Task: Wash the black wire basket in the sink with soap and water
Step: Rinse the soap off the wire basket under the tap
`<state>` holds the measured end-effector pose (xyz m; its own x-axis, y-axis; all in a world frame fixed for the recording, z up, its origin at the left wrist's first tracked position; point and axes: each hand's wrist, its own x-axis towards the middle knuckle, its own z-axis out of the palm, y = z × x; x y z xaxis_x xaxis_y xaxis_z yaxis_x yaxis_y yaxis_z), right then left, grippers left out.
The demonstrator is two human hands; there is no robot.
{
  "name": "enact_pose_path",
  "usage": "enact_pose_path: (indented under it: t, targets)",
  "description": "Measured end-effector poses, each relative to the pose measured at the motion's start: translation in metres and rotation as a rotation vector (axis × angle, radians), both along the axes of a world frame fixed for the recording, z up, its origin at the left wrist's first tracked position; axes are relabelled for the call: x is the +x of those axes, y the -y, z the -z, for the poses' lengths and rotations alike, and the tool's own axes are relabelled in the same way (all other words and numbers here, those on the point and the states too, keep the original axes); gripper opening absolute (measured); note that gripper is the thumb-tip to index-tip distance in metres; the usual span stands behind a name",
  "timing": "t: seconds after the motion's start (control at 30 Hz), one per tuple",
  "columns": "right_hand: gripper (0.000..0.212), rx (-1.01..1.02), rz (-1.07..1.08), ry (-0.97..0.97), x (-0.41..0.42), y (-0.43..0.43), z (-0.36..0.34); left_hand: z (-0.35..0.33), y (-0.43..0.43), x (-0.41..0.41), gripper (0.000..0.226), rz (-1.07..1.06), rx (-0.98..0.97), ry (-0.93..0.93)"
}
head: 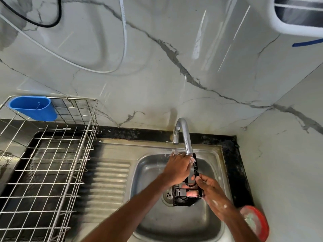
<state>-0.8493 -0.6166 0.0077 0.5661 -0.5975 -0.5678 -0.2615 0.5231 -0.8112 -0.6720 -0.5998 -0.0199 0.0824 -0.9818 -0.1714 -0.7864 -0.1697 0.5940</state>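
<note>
Over the sink (157, 222), from the head view, we hold the black wire basket (185, 198) upright under the tap (186, 137). Our right hand (212, 191) pinches its side bar, and our left hand (178, 167) covers its top, grip unclear. Soapy fingers could let it slip into the basin.

We see a black stone counter (234, 172) bearing a steel sink (148, 145), with a wire dish rack (52, 170) at left and a red dish (262, 224) at right.
</note>
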Motion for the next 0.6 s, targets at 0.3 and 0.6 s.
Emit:
enact_pose_path:
  t: [0.3, 0.6]
  targets:
    - [0.029, 0.032, 0.033, 0.018, 0.006, -0.004, -0.003, -0.005, 0.004, -0.008, 0.040, -0.046, 0.051, 0.030]
    - [0.030, -0.034, 0.013, -0.034, 0.009, -0.001, -0.001, -0.012, 0.006, 0.003, 0.035, -0.153, -0.026, 0.073]
